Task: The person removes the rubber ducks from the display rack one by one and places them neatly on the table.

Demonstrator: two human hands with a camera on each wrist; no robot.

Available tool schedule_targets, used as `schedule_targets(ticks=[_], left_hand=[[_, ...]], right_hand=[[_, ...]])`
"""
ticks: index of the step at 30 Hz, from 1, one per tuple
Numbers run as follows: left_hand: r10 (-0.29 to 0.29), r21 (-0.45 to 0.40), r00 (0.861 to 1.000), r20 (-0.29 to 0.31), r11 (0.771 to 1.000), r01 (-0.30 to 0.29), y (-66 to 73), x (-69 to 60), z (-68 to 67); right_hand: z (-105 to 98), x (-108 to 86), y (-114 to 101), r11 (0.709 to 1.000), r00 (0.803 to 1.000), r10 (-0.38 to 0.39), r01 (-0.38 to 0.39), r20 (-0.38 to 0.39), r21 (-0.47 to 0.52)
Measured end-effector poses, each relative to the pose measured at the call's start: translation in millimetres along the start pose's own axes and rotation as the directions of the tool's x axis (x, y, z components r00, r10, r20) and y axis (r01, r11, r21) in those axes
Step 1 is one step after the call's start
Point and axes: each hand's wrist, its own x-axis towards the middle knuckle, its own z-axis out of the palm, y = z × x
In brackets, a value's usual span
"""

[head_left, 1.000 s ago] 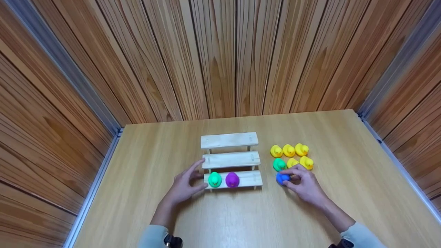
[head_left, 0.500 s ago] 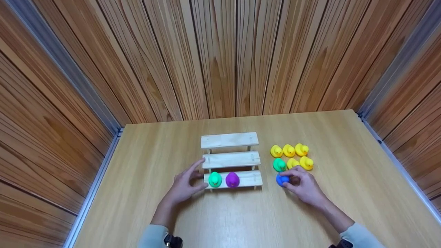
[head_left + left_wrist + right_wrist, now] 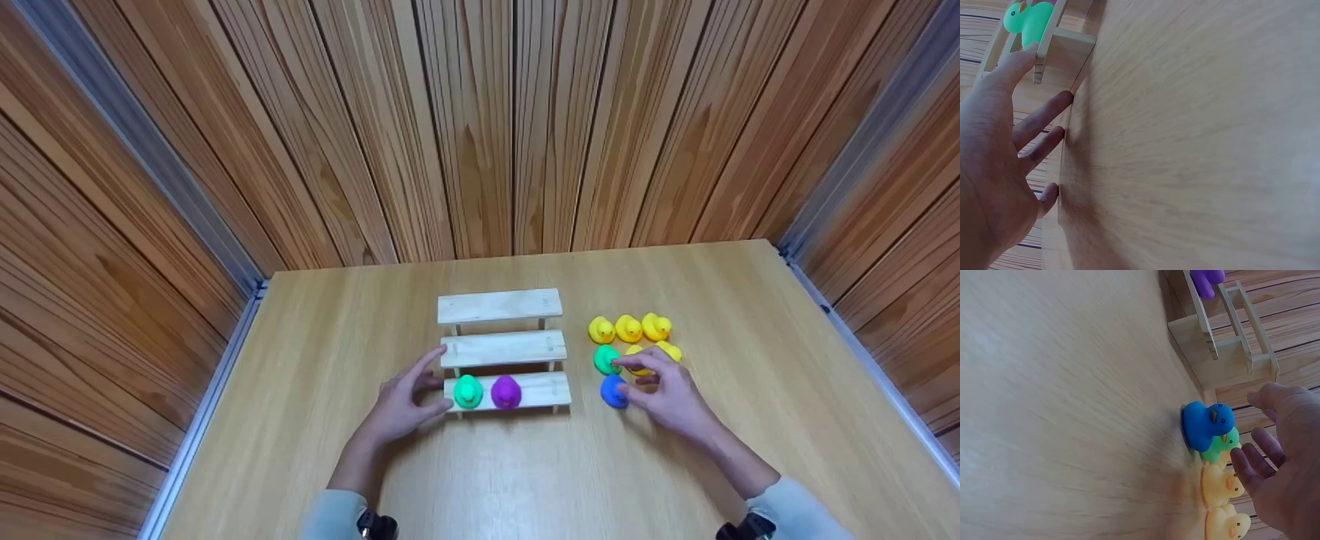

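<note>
A three-step wooden rack point(image 3: 501, 348) stands left of the middle of the table. On its lowest step sit a green rubber duck point(image 3: 468, 391) and a purple rubber duck point(image 3: 506, 391). My left hand point(image 3: 405, 405) rests at the rack's left end, thumb against the front step point(image 3: 1044, 42), fingers spread. To the right, a blue rubber duck point(image 3: 613, 391) sits on the table, its face turned toward my right hand point(image 3: 671, 394). That hand hovers beside it with parted fingers, holding nothing; in the right wrist view a gap shows between the fingers and the blue duck point(image 3: 1202, 424).
Behind the blue duck stands another green duck point(image 3: 606, 360), close to my right index finger. Several yellow ducks point(image 3: 628, 328) are grouped beside and behind it, two partly covered by the hand. Wood-panelled walls point(image 3: 480, 135) border the table point(image 3: 480, 472).
My right hand has let go of the blue duck; its thumb and fingers have spread and drawn slightly to the right. The left hand and the rack have stayed still.
</note>
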Motion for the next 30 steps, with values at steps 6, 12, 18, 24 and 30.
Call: schedule_targets(ticks=[6, 12, 18, 24, 30], left_hand=[[-0.009, -0.009, 1.0, -0.004, 1.0, 0.009, 0.3, -0.2, -0.4], [-0.021, -0.025, 1.0, -0.003, 0.999, 0.02, 0.1, -0.4, -0.5], [-0.041, -0.017, 0.999, -0.01, 0.999, 0.04, -0.8, 1.2, 0.9], [-0.047, -0.007, 0.999, -0.007, 0.999, 0.047, -0.1, 1.0, 1.4], [-0.032, -0.002, 0.999, -0.005, 0.999, 0.032, 2.4, 1.2, 0.6]], right_hand=[[4.0, 0.7, -13.6, 1.0, 1.0, 0.006, -0.006, 0.01, 0.014], [17.7, 4.8, -26.3, 0.999, 0.999, -0.042, 0.041, 0.027, 0.03], [36.3, 10.9, -40.2, 0.995, 0.993, -0.096, 0.093, 0.074, 0.042], [56.3, 15.2, -54.3, 0.992, 0.986, -0.114, 0.106, 0.122, 0.073], [75.6, 18.2, -67.4, 0.985, 0.979, -0.139, 0.121, 0.146, 0.126]])
